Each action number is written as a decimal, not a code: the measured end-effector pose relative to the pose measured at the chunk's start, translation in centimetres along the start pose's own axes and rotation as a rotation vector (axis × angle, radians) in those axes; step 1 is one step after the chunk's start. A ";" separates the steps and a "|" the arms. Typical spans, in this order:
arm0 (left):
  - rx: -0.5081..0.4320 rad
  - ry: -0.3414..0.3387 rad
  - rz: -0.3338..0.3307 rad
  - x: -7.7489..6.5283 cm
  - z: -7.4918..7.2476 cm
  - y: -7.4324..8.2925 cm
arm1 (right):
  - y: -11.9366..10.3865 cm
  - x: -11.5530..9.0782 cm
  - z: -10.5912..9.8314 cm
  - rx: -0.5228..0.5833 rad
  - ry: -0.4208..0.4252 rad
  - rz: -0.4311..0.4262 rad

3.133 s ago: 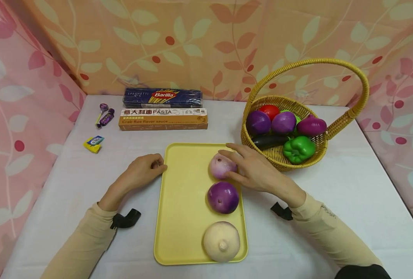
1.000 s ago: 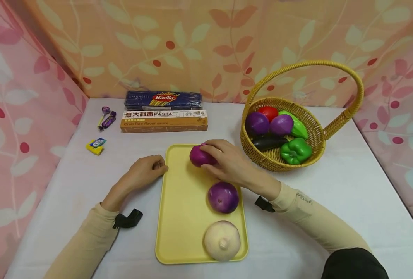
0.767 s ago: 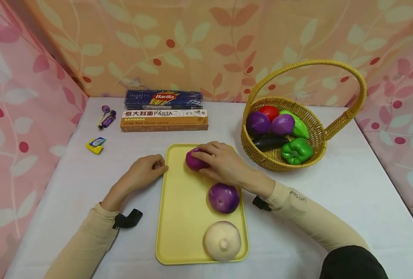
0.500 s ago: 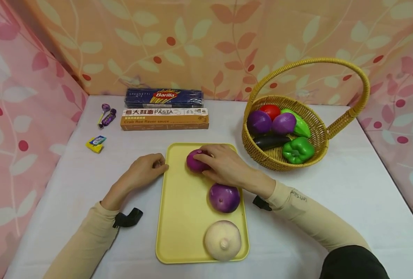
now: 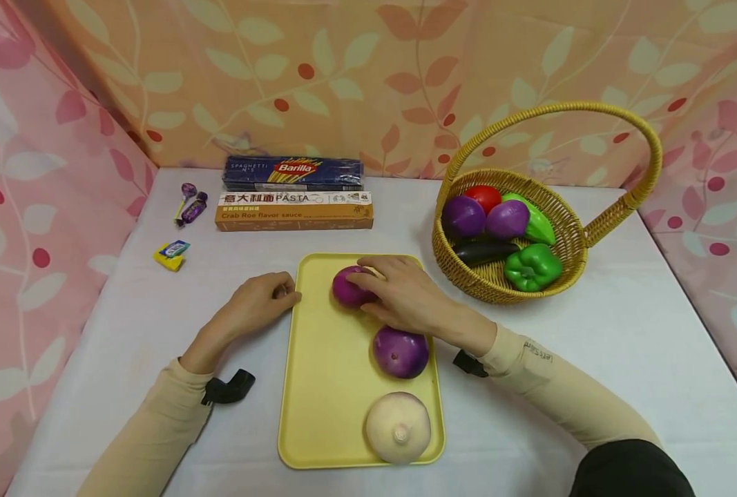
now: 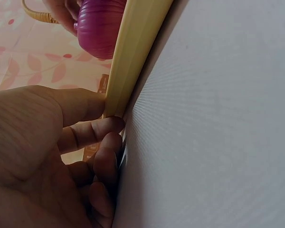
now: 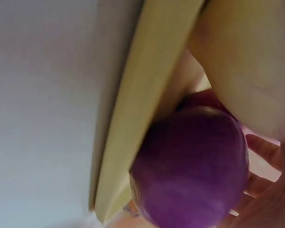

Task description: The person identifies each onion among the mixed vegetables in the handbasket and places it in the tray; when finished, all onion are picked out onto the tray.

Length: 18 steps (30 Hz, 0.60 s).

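On the yellow tray [image 5: 327,407], my right hand [image 5: 414,293] holds a red onion [image 5: 346,288] near the far-left corner. Its index finger lies across the top and the thumb is at the near side. In the left wrist view the red onion [image 6: 99,28] shows ridged skin. My left hand [image 5: 261,304] pinches the tray's left rim between thumb and index finger, its other fingers curled below. A glossy purple round vegetable [image 5: 400,352] sits just in front of my right hand. Nearest me is a cream, turnip-like vegetable [image 5: 398,428] with a stub on top.
A wicker basket [image 5: 511,297] with a tall handle stands at the right. In it are a tomato [image 5: 483,197], an eggplant [image 5: 483,252], a green pepper [image 5: 532,268] and others. Pasta boxes [image 5: 293,219] lie at the back, wrapped candies [image 5: 169,255] at the left.
My right hand went from the pale purple vegetable to the basket's red onion and brought it left onto the tray. The hand now covers where the pale one was. My left hand stays put.
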<state>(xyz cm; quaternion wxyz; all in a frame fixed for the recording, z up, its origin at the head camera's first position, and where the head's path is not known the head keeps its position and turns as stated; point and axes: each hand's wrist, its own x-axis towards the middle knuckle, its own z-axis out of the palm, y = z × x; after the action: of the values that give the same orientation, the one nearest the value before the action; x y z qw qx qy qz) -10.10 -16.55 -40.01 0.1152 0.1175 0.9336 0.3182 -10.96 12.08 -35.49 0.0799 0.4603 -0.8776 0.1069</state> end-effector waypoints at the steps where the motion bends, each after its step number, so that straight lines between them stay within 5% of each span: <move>1: 0.001 0.000 0.000 0.0 0.0 0.0 | 0.1 -0.1 -0.3 0.005 0.016 0.002; 9: 0.002 -0.003 -0.007 0.1 -0.2 0.1 | 2.7 -2.5 -4.3 0.011 0.276 0.087; 14: 0.003 -0.002 -0.001 0.1 -0.2 0.1 | 6.8 -4.9 -6.2 -0.010 0.421 0.314; 18: 0.007 -0.005 -0.005 0.1 -0.2 0.1 | 10.6 -7.2 -6.7 -0.018 0.424 0.569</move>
<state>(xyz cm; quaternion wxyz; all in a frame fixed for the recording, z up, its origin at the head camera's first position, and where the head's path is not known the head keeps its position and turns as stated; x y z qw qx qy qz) -10.29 -16.54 -39.75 0.1179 0.1163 0.9348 0.3143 -15.35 25.34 -31.93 0.2316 0.1643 -0.9355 0.2103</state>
